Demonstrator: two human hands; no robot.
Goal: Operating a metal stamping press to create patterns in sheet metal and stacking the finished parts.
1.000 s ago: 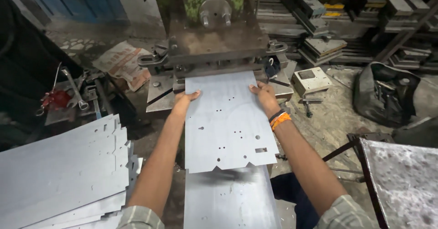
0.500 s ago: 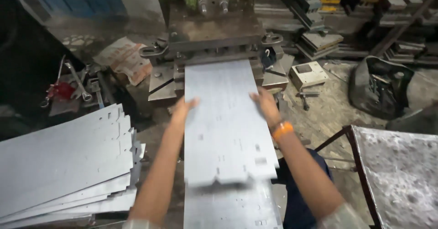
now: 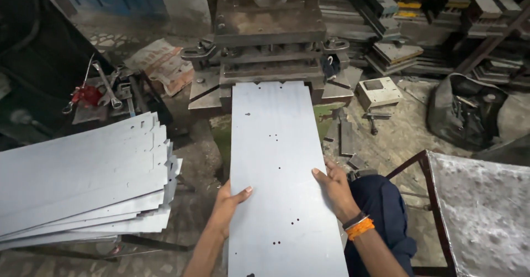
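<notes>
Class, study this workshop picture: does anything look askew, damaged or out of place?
The stack of metal sheets at left is fanned unevenly, its edges out of line. The long sheet lies straight between left hand and right hand.

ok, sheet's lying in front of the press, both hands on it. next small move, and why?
Probably nudge the sheet forward. Its notched far edge lies just at the press mouth, and the left hand and right hand grip its side edges.

The metal sheet (image 3: 279,166) lies lengthwise before the press (image 3: 269,39), its far end under the press. A stack of sheets (image 3: 83,177) lies left; a bag (image 3: 469,117) sits right.
</notes>
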